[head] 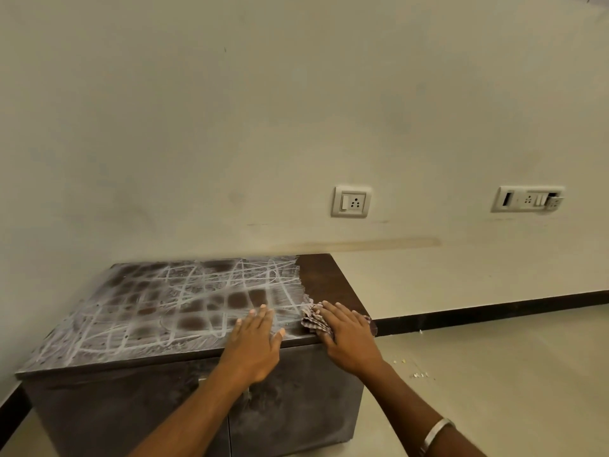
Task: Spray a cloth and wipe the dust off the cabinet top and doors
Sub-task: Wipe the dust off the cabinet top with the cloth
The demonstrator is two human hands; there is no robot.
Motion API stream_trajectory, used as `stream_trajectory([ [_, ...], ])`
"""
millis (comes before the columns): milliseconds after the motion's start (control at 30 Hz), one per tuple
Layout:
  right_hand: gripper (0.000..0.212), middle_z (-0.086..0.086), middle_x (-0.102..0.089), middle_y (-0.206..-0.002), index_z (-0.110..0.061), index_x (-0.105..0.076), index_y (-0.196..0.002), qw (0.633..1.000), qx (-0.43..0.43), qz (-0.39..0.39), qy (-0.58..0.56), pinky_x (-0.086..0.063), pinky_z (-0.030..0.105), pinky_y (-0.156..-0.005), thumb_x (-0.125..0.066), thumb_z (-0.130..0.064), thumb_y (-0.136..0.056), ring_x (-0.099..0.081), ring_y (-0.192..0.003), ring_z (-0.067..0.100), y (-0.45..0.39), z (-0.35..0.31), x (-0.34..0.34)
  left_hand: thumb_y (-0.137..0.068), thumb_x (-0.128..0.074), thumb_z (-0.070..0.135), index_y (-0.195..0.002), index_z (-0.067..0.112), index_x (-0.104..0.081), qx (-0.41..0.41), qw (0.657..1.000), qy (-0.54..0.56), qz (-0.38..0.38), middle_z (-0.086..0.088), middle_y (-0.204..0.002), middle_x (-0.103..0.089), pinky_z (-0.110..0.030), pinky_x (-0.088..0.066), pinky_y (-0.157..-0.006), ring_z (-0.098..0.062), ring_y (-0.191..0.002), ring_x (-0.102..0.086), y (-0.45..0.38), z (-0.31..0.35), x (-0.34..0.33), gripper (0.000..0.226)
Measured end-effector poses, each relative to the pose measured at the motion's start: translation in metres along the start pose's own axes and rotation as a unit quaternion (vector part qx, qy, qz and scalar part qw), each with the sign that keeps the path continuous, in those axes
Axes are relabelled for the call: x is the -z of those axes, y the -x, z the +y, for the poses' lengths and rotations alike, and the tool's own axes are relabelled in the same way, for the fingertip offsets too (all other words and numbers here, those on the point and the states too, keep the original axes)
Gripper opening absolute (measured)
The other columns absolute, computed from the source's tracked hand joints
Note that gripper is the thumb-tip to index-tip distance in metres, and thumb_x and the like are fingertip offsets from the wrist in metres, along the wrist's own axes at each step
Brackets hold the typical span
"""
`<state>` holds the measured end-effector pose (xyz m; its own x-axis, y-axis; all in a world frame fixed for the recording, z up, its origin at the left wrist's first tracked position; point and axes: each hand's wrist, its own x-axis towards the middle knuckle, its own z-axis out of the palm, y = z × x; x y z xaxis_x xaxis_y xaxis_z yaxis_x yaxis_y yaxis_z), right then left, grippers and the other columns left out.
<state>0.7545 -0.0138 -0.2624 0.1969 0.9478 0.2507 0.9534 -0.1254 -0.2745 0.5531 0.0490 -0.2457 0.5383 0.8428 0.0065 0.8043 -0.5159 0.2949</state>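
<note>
Under right hand [346, 338], cloth [313, 319] half-hidden

No readable text, labels, brands or numbers anywhere; wall sockets [351, 201] unmarked.

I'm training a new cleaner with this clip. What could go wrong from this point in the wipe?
1. The left hand rests flat on the still dusty part of the cabinet top; it may smear the dust or carry it onto wiped wood.
2. The cloth is bunched small under the right hand, so passes could leave streaks.
3. Wiping sits near the front right edge, so dust may fall onto the doors and floor.
</note>
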Motion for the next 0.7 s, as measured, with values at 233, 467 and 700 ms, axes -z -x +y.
stream_trajectory([
  [233, 0.054, -0.017, -0.021, -0.156, -0.036, -0.024, -0.148, 0.999, 0.052, -0.016, 0.004, -0.001, 0.031, -0.116, -0.036, -0.047, -0.097, -0.009, -0.145, 0.004, 0.007, 0.009, 0.002, -0.103, -0.015, 0.046, -0.154, 0.015, 0.002, 0.005, 1.0, -0.013, -0.002, -0.002, -0.162, 0.007, -0.037, 0.008, -0.12, -0.018, -0.149, 0.01, 0.004, -0.011, 0.003, 0.062],
  [467, 0.053, -0.015, -0.022, -0.156, -0.034, -0.027, -0.147, 0.998, 0.06, -0.007, -0.011, -0.001, 0.031, -0.117, -0.038, -0.043, -0.096, -0.009, -0.145, 0.005, -0.002, -0.027, -0.011, -0.103, -0.018, 0.045, -0.154, 0.016, -0.001, 0.014, 1.0, -0.014, 0.008, -0.002, -0.163, 0.004, -0.038, 0.005, -0.121, -0.019, -0.149, 0.007, 0.004, -0.019, 0.005, 0.061],
  [700, 0.054, -0.014, -0.023, -0.156, -0.033, -0.027, -0.148, 0.998, 0.059, -0.025, -0.006, -0.005, 0.033, -0.117, -0.038, -0.046, -0.097, -0.012, -0.145, 0.006, -0.005, -0.013, -0.004, -0.103, -0.017, 0.043, -0.154, 0.015, -0.003, 0.023, 1.0, -0.02, 0.007, -0.003, -0.163, 0.004, -0.039, 0.006, -0.12, -0.02, -0.149, 0.008, 0.003, -0.036, 0.006, 0.061],
])
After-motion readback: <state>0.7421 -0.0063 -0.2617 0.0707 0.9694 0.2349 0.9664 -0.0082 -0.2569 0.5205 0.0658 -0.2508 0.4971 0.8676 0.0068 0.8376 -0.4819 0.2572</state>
